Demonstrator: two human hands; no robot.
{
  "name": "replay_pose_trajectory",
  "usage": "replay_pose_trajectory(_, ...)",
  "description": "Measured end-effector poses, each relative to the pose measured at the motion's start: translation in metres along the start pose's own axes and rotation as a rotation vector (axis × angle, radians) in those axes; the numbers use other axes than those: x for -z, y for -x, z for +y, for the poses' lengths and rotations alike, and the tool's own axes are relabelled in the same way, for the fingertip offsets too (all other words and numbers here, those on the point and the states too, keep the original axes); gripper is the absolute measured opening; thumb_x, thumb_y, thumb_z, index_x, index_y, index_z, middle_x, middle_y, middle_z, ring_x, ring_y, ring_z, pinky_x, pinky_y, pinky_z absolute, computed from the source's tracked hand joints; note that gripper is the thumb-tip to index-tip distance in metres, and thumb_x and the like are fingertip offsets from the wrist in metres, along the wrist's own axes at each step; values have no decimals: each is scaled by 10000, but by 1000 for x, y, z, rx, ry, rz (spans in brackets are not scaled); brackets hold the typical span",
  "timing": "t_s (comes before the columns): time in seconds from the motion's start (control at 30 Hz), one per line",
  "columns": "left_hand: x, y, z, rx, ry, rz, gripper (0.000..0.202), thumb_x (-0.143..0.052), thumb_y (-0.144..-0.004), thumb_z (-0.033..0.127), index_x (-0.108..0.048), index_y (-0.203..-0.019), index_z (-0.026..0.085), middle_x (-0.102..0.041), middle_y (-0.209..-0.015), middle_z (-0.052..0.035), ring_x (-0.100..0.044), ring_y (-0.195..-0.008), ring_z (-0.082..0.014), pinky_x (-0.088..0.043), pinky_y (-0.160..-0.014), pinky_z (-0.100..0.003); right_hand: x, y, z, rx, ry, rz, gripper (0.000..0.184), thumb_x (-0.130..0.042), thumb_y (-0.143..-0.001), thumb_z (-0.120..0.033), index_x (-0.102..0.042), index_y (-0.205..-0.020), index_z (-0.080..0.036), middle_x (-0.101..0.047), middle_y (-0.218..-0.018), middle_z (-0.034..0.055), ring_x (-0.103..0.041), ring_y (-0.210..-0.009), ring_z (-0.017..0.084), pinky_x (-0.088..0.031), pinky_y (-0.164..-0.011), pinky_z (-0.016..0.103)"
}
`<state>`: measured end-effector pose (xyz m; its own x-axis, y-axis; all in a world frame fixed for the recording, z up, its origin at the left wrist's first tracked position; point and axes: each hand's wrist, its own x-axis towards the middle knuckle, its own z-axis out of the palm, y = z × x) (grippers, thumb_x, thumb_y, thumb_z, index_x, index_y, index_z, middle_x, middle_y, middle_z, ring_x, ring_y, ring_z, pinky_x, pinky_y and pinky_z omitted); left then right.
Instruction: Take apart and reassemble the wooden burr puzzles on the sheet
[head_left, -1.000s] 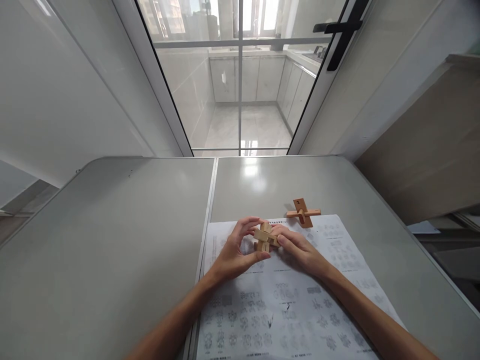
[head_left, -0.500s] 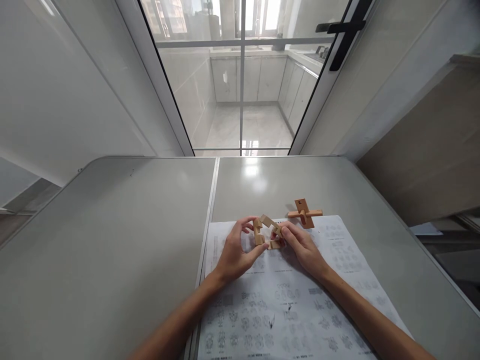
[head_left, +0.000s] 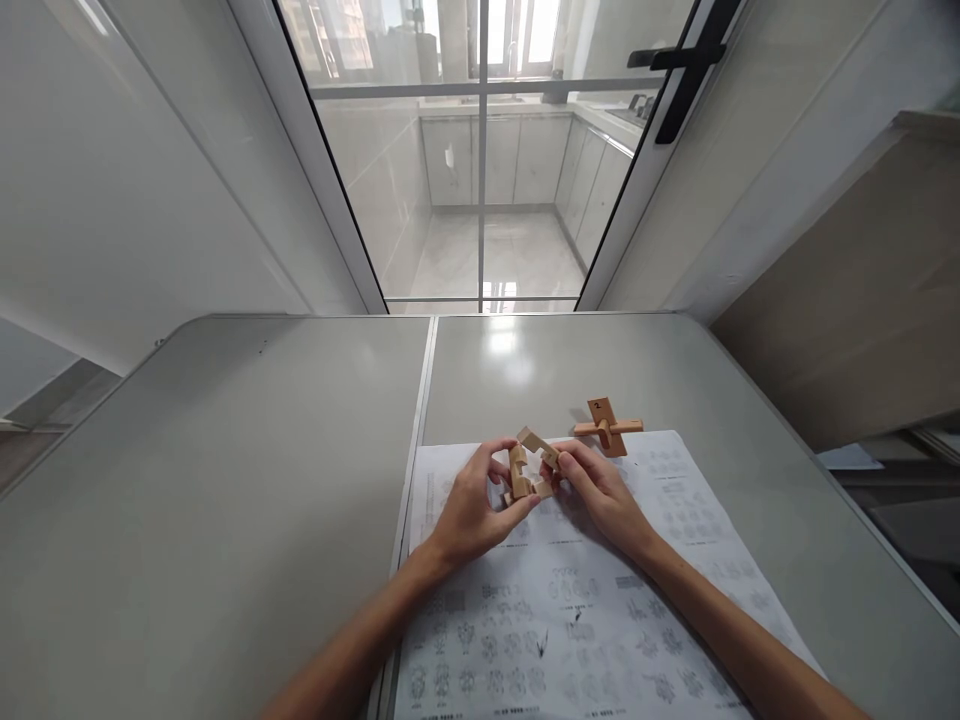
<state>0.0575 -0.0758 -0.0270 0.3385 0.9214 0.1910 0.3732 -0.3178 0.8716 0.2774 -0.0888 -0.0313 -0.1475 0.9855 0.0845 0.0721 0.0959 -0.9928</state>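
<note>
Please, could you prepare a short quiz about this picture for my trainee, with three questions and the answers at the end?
1. True or false: the left hand and the right hand both hold pale wooden pieces.
2. Which number is marked on the cross-shaped wooden object? A) 5 B) 2 C) 8
3. Complete: on the table, beneath the hands, lies a printed sheet of ____.

Key: 1 true; 2 B; 3 paper.
</note>
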Motion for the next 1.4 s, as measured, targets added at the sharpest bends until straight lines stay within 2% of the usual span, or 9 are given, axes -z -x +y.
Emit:
replay_pose_trajectory(0.13,2,0,5,6,16,-47,618,-853,-850,334,-564,-1384,218,-697,-868,10,-681,-799,-180,-581,-862,-348,-1,0,-1,-5,7,30,414,-521,-1100,-600,-695,-1105,-225,-700,-962,79,-652,-902,243,-576,-855,387)
replay_pose_trajectory(0.37,5,-2,6,65,74,9,624,-853,-854,357,-569,-1391,217,-688,-881,-1,-670,-833,-185,-563,-871,-340,-1,0,2,-11,-29,-3,374,-510,-1116,-567,-671,-1106,-230,-677,-952,56,-614,-802,204,-539,-800,364)
replay_pose_trajectory(0.53,13,-4,5,115,70,-40,582,-749,-909,297,-536,-1444,214,-659,-867,4,-672,-846,-188,-553,-865,-338,1,0,2,-39,-90,-1,383,-537,-1101,-581,-670,-1151,-226,-681,-910,51,-612,-780,202,-543,-766,351)
replay_pose_trajectory(0.6,17,-5,4,88,43,-65,552,-712,-907,256,-545,-1432,220,-670,-918,-11,-662,-847,-184,-553,-844,-329,1,-1,1,-45,-95,1,397,-545,-1092,-594,-676,-1153,-224,-685,-909,55,-620,-776,205,-552,-757,350)
replay_pose_trajectory(0.73,24,-9,1,-55,0,-98,516,-667,-843,157,-588,-1348,227,-697,-1256,-88,-615,-835,-156,-553,-821,-325,2,-1,0,-27,-75,2,398,-561,-1081,-600,-694,-1169,-235,-681,-903,53,-631,-781,213,-562,-753,354)
replay_pose_trajectory(0.8,27,-10,-1,-106,-9,-127,510,-646,-826,131,-596,-1324,227,-686,-1334,-100,-608,-831,-153,-552,-807,-323,3,-1,-1,-11,-70,-13,387,-576,-1077,-591,-703,-1174,-238,-670,-862,42,-625,-768,213,-550,-735,353)
replay_pose_trajectory(0.97,34,-11,-2,-140,-94,-231,460,-591,-845,105,-621,-1284,239,-745,-1179,-65,-661,-851,-177,-558,-807,-325,8,1,-4,-13,-40,-115,396,-574,-1072,-599,-711,-1074,-227,-620,-730,8,-576,-656,189,-499,-650,340)
replay_pose_trajectory(1.17,35,-10,-4,-250,-209,-266,430,-569,-886,91,-621,-1286,240,-744,-1304,-96,-720,-1156,-262,-563,-1017,-407,13,4,-7,28,108,-274,348,-615,-1061,-528,-731,-988,-208,-625,-717,9,-510,-603,154,-399,-554,296)
replay_pose_trajectory(1.4,34,-9,-4,-306,-258,-255,398,-557,-893,77,-650,-1247,233,-745,-1327,-110,-730,-1193,-269,-566,-1020,-418,17,4,-7,101,249,-361,259,-673,-1024,-450,-751,-956,-212,-560,-679,-17,-464,-587,140,-375,-534,287)
